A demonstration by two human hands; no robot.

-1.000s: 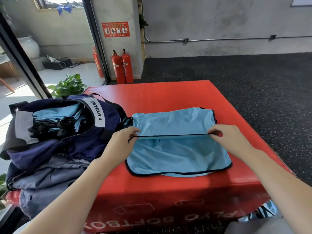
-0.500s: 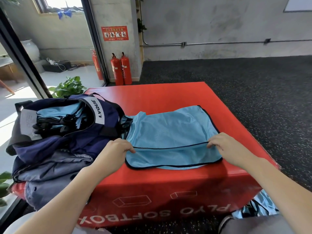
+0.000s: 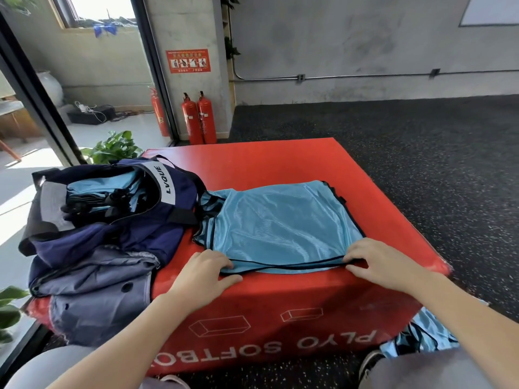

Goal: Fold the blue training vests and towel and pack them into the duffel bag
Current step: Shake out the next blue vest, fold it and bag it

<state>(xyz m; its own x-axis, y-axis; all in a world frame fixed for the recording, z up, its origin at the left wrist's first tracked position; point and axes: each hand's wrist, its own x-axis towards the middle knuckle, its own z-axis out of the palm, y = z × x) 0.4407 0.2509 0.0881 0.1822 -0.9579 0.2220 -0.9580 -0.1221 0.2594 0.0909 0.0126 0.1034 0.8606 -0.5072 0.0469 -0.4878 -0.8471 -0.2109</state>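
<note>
Since a second ago our hands have drawn the shiny light-blue mesh vest (image 3: 283,228) to the red padded counter's (image 3: 280,301) near edge; left hand (image 3: 203,272) and right hand (image 3: 375,262) pinch its black-trimmed hem. Beyond-left, the navy fabric duffel bag (image 3: 118,220) gapes; bare red surface beyond.

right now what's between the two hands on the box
In the head view, the near black-trimmed hem of the blue vest spans from left hand to right hand.

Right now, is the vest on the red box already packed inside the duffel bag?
No, the vest lies spread on the red box beside the duffel bag, with both hands at its near edge.
</note>
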